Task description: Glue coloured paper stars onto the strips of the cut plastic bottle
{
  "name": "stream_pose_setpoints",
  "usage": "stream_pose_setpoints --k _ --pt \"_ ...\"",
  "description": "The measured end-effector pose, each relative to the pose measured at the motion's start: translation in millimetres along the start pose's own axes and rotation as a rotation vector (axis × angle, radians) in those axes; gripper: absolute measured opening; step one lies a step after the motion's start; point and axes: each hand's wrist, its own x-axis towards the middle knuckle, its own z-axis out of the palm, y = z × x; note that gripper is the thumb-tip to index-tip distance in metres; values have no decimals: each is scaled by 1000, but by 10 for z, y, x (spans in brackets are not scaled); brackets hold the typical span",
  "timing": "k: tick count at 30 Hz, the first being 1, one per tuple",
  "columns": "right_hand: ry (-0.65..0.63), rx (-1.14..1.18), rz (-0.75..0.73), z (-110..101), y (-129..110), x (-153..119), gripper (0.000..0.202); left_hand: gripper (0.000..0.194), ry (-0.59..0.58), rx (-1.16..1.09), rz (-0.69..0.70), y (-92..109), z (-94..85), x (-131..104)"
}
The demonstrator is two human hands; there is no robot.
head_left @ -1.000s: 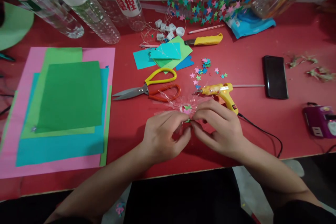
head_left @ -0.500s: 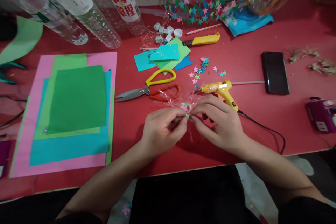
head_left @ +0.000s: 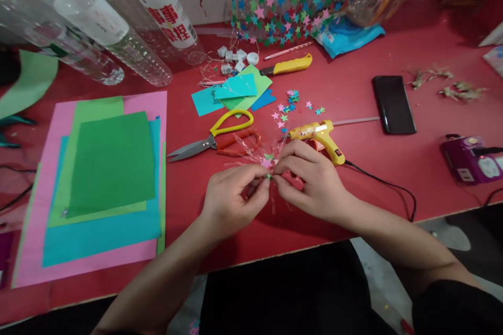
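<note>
My left hand (head_left: 236,193) and my right hand (head_left: 312,180) meet at the fingertips over the red table. Both pinch a small green star (head_left: 269,176) between them. Just beyond the fingers, a pink star (head_left: 266,163) and another green one sit among thin clear plastic strands (head_left: 251,156). The strands spread over the red handle of the scissors (head_left: 194,147). A yellow glue gun (head_left: 322,136) lies right behind my right hand. Loose paper stars (head_left: 283,117) are scattered farther back.
Stacked coloured sheets (head_left: 112,165) lie at left. Plastic bottles (head_left: 157,5), a yellow cutter (head_left: 293,64), paper pieces (head_left: 239,87) and a blue packet (head_left: 348,39) are at the back. A black phone (head_left: 394,104) and a purple power socket (head_left: 466,165) stand right. The glue gun's cord (head_left: 387,187) curves near the front edge.
The camera view has shifted, so most things appear farther left. My hands keep their pinch close together, with slightly changed finger positions; the green star shows between them.
</note>
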Motion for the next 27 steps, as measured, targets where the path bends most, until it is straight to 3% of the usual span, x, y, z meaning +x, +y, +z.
stream_pose_setpoints --k 6,15,27 --pt "-16 20 -13 -14 6 -2 11 10 -36 -89 -56 -42 -26 10" --pt "4 -14 -51 -19 11 -3 14 7 -18 -296 -280 -33 -30 26" --pt "39 -79 -91 -34 46 14 13 9 -22 -424 -398 -111 -27 40"
